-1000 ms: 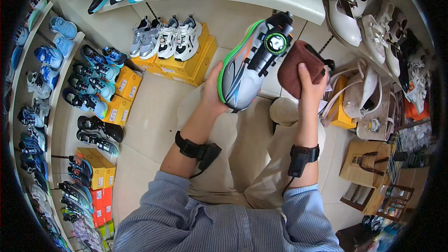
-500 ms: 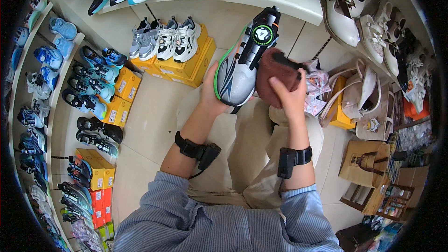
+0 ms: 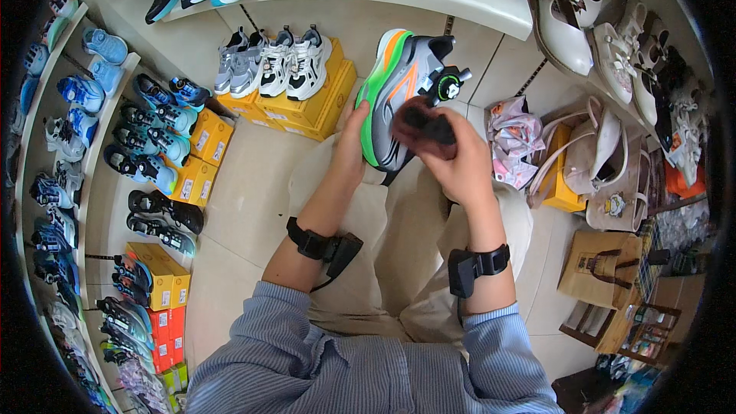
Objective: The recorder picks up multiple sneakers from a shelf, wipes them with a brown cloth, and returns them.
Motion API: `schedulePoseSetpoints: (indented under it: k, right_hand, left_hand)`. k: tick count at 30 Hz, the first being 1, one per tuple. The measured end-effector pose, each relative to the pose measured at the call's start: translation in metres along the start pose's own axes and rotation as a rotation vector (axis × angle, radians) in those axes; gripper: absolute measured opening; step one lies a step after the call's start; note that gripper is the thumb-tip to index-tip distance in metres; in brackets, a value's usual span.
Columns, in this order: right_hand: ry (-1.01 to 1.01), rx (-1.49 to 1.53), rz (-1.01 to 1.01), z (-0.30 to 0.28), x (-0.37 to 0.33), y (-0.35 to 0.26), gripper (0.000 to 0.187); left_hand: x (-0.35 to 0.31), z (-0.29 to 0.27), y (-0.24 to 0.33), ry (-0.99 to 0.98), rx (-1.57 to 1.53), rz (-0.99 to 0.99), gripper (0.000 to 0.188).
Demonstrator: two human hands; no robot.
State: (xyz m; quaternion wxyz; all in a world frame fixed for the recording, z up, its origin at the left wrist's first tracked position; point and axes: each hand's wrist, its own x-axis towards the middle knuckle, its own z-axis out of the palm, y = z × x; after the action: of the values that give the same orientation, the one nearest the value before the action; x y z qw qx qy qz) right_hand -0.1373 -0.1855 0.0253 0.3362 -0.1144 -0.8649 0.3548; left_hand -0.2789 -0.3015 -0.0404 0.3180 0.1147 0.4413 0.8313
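My left hand [image 3: 353, 140] grips a grey sneaker [image 3: 395, 80] by the sole side, over my lap. The sneaker is tilted toe down, its green and orange side facing up. A black round-dial fastener [image 3: 446, 86] sticks out at its right. In my right hand [image 3: 465, 157] is a fuzzy reddish-brown polishing pad [image 3: 409, 129] with a black part facing up. The pad lies against the lower side of the sneaker, and my fingers are wrapped round it. Partly hidden behind the pad are the sneaker's toe and front.
A white shelf [image 3: 429, 4] with sneakers runs across the far side. Below it, white and grey sneakers [image 3: 295, 65] stand on yellow shoe boxes [image 3: 326, 111]. More shoe racks [image 3: 107, 130] line the left. On the right are pale shoes [image 3: 563, 31], a beige bag [image 3: 594, 161] and a crumpled pink-white bag [image 3: 512, 142].
The sneaker has been rolled so its coloured side faces up and its dial points right. My right hand has brought the pad left and turned it onto the sneaker.
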Motion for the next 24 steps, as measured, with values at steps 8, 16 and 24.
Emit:
schedulePoseSetpoints:
  k: [8, 16, 24]
  right_hand:
    - [-0.053, 0.076, 0.048, -0.003, -0.002, -0.009, 0.048]
    - [-0.177, 0.317, 0.158, 0.005, -0.001, 0.0, 0.051]
    - [0.125, 0.109, 0.214, 0.006, -0.001, 0.007, 0.049]
  left_hand:
    - [-0.004, 0.004, -0.003, 0.03, 0.027, 0.019, 0.047]
    - [-0.002, -0.004, 0.003, -0.028, -0.025, -0.157, 0.055]
    - [-0.005, 0.008, 0.006, 0.008, -0.031, -0.042, 0.043]
